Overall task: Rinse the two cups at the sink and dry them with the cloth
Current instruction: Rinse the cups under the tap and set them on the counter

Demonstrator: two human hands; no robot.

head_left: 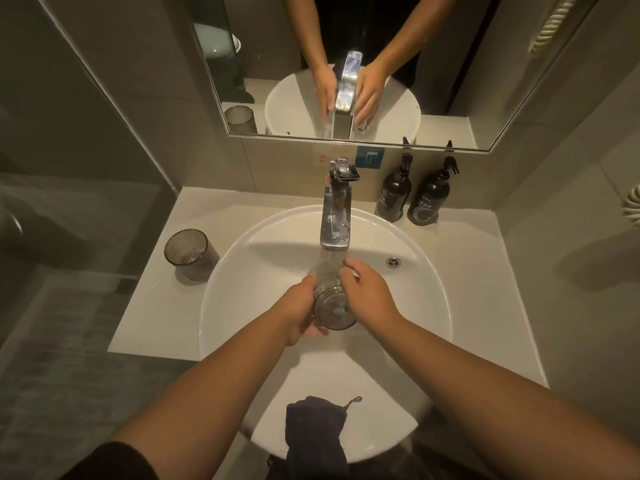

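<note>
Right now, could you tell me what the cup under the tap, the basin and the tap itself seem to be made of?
Cup: clear smoky glass or hard plastic, since the fingers show through it; I cannot tell which.
Basin: glossy white glazed ceramic, by its smooth sheen.
Tap: polished chromed metal, mirror-bright with reflections.

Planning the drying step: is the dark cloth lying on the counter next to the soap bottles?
No. The dark cloth hangs over the near rim of the sink, far from the soap bottles.
</note>
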